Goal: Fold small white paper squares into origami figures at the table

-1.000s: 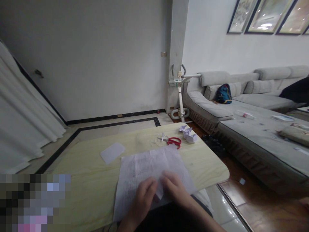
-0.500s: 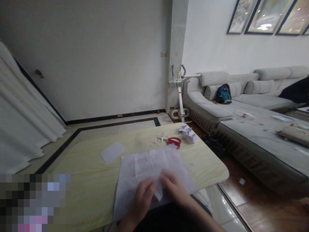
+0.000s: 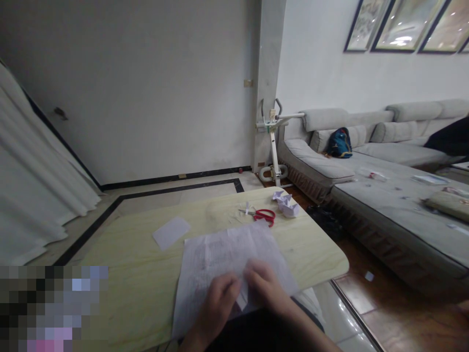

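Note:
Between my two hands is a small folded piece of white paper (image 3: 242,300), its pointed lower end showing. My left hand (image 3: 223,295) has its fingers curled closed on the left side of it. From the right, my right hand (image 3: 263,282) pinches the same piece, its fingertips slightly blurred. Under both hands a large printed sheet (image 3: 223,252) lies flat, reaching to the near table edge. Beyond the sheet's far edge rest red-handled scissors (image 3: 264,215), with thin paper scraps (image 3: 236,218) around the blades.
Folded paper shapes (image 3: 287,206) stand at the table's far right corner. A blank paper piece (image 3: 171,231) lies left on the table (image 3: 139,274). A grey sofa (image 3: 388,200) and a white exercise machine (image 3: 273,146) are beyond. A blurred patch covers the lower left.
My hands stay in nearly the same place, still closed on the folded paper, with only a slight shift. The objects on the table have not moved.

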